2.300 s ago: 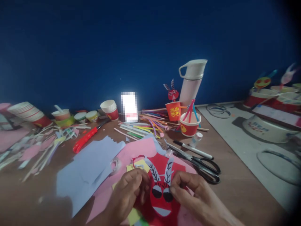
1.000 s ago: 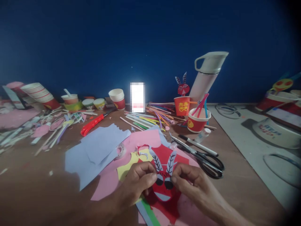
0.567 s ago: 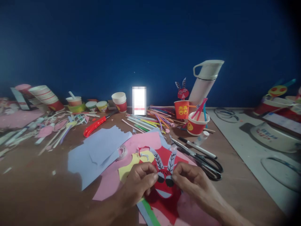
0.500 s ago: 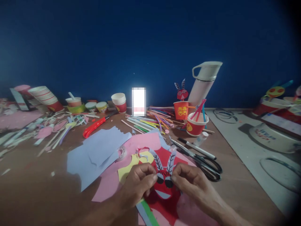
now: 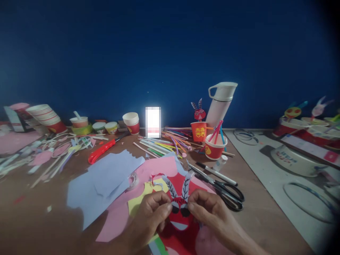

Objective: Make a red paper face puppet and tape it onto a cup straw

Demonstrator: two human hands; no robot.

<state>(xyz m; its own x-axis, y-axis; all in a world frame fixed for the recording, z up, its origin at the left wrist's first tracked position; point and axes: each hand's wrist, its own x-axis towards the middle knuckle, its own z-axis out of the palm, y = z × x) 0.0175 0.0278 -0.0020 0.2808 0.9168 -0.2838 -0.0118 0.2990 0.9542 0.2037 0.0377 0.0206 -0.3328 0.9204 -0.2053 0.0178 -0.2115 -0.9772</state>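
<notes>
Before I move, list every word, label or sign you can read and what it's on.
"囍", in yellow, on the orange-red cup.
Red and blue lettering on the white bowl: too blurred to read.
Yellow emblem on the cup with straws: too small to read.
Labels on the two small tubs: too small to read.
Bright screen: pixelated, unreadable.
Red paper face: drawn marks, no words seen.

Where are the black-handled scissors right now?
In the head view, the scissors lie right of centre, just beyond the right hand; the white-barrelled marker lies alongside on their far side.
</notes>
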